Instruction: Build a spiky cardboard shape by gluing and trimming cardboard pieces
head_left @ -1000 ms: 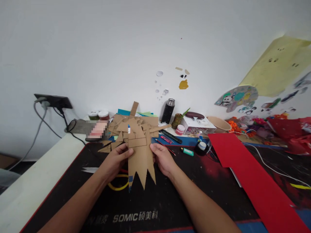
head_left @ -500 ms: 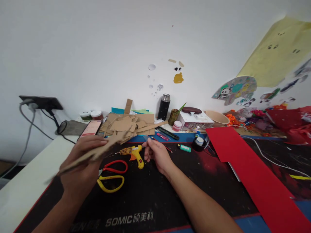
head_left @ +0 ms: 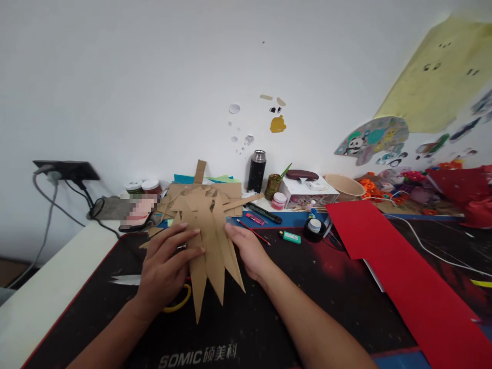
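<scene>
White wall [head_left: 154, 77] (paper cutouts [head_left: 278, 124] attached).

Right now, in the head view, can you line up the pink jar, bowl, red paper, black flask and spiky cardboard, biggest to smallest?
1. Red paper
2. Spiky cardboard
3. Bowl and black flask: too alike to rank
4. Pink jar

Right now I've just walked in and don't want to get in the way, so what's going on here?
A person is handling a cardboard piece with pointed ends over a black mat. The left hand has its fingers across the front; the right hand holds the other edge. Scissors lie partly hidden by the left hand, cardboard scraps are piled behind, and a red sheet lies to the right.
</scene>
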`<act>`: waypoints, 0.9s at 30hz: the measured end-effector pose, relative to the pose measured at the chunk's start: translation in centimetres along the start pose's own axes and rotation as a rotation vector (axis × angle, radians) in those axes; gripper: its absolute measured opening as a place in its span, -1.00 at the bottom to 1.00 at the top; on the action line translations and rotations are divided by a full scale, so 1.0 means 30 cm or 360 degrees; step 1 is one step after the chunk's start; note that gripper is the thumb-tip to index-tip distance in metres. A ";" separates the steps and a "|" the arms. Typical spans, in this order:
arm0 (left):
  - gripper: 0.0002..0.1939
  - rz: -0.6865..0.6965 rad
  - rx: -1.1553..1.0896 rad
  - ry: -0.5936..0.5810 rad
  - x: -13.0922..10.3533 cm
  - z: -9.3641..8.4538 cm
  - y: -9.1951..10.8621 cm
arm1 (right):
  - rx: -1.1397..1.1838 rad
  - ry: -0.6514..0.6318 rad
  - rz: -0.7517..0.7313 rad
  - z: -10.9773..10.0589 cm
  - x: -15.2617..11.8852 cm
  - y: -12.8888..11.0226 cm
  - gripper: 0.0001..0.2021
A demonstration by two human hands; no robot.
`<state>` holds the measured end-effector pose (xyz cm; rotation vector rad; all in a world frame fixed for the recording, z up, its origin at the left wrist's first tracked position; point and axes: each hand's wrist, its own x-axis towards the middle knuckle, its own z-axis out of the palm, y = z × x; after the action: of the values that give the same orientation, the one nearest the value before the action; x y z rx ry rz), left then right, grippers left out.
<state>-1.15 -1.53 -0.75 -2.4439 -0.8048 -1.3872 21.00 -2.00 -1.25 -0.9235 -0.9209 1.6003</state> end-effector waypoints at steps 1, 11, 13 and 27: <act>-0.64 -0.0030 -0.0019 0.0002 -0.001 0.006 0.006 | -0.0022 -0.0021 -0.0020 0.001 0.000 0.003 -0.41; -0.45 -0.1788 -0.1267 -0.0183 0.010 0.020 -0.033 | -0.0270 0.0107 -0.0260 -0.013 0.023 0.025 -0.51; -0.45 -0.1876 -0.1420 -0.0333 0.021 0.015 -0.026 | -0.0375 0.0144 -0.0282 -0.013 0.026 0.033 -0.52; -0.53 -0.2509 -0.1102 -0.0541 0.052 0.040 0.009 | -0.0747 0.0170 -0.0299 0.006 0.037 0.052 -0.62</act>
<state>0.50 -0.69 -0.03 -2.2947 -3.2044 -1.7305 20.02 -1.20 -2.70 -1.1906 -1.2962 1.1825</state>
